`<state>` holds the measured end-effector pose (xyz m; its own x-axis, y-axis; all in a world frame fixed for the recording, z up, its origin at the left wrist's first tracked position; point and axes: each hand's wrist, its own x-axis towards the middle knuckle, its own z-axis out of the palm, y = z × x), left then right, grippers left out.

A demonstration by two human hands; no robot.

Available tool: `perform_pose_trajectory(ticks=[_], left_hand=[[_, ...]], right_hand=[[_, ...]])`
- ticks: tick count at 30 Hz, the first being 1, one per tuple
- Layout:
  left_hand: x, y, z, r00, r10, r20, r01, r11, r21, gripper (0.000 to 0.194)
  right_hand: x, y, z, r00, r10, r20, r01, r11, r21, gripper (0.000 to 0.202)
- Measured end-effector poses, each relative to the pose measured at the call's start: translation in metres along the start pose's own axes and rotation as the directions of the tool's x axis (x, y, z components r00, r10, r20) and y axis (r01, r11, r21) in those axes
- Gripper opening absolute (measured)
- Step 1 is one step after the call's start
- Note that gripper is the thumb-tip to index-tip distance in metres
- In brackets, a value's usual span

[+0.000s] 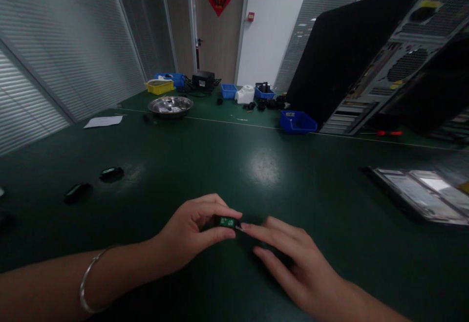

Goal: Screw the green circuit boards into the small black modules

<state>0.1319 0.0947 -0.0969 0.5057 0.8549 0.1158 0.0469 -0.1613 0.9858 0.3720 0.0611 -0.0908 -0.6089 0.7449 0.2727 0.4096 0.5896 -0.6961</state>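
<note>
My left hand (198,224) pinches a small black-cased module with a green circuit board (226,222) between thumb and fingers, low over the table. White markings or parts show on the board's upper face. At the module's right end, a thin metal tool tip (239,228) pokes out from under the index finger of my right hand (289,253). That index finger is stretched along it, with the thumb a little below. The rest of the tool is hidden by my right hand. Two similar black modules with greenish tops, one nearer (77,192) and one farther (112,173), lie on the left.
A green table (205,161) spreads under everything. Toward the back stand a steel bowl (170,113), a yellow bin (159,87), blue bins (298,122) and a white device (245,95). A computer case (344,43) towers at right, near flat metallic drives (421,195). White paper (103,121) lies back left.
</note>
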Motion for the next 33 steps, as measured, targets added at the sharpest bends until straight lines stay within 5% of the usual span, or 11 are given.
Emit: perform_pose_trajectory(ticks=[15,33], left_hand=[[-0.004,0.002,0.001,0.994,0.113,0.014,-0.113,0.972,0.208,0.028],[-0.001,0.004,0.010,0.995,-0.099,-0.007,0.097,0.980,-0.172,0.027]], right_hand=[[0.000,0.006,0.003,1.000,0.001,-0.007,-0.001,0.999,0.049,0.043],[-0.001,0.007,0.006,0.997,-0.049,-0.066,0.052,0.998,0.043,0.047]])
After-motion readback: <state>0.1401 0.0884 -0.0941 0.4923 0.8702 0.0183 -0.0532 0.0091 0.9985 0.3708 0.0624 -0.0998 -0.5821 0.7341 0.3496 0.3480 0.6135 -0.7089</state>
